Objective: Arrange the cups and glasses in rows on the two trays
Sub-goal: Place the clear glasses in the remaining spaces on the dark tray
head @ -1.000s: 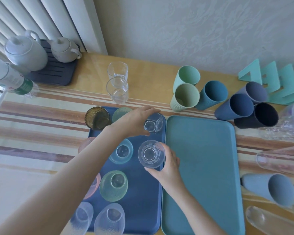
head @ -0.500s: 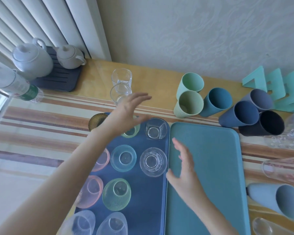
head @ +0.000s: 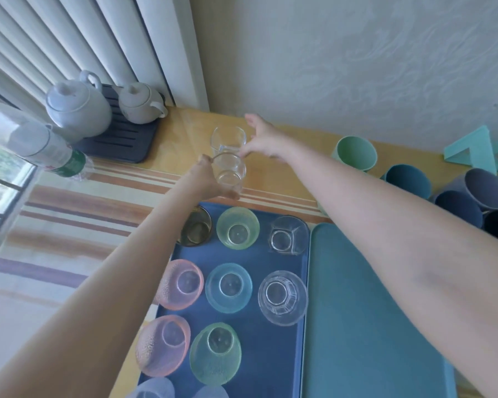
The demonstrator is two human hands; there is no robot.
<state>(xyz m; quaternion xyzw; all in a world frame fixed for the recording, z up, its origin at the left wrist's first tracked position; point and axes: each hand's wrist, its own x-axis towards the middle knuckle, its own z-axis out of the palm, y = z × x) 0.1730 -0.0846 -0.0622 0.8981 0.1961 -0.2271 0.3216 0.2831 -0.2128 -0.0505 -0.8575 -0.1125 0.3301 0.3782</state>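
Observation:
Two clear tumblers stand on the table behind the dark blue tray (head: 273, 357). My left hand (head: 210, 183) is wrapped around the near clear tumbler (head: 230, 173). My right hand (head: 265, 140) reaches to the far clear tumbler (head: 227, 137); its fingers touch the glass's right side and the thumb is raised clear of the rim. The blue tray carries upright glasses in rows of three: amber (head: 196, 229), green (head: 237, 228) and clear (head: 288, 235) at the back, then pink, blue and clear ones. The teal tray (head: 357, 311) beside it is bare.
Plastic cups lie on their sides at the back right: a mint cup (head: 355, 152), a teal cup (head: 408, 182) and dark blue cups (head: 459, 209). Two white teapots (head: 78, 106) sit on a dark mat at the back left, by a plastic bottle (head: 38, 142).
Both hands left the blue tray and went forward over it to the two clear tumblers behind it. My left hand has closed on the near tumbler. The view tilted forward.

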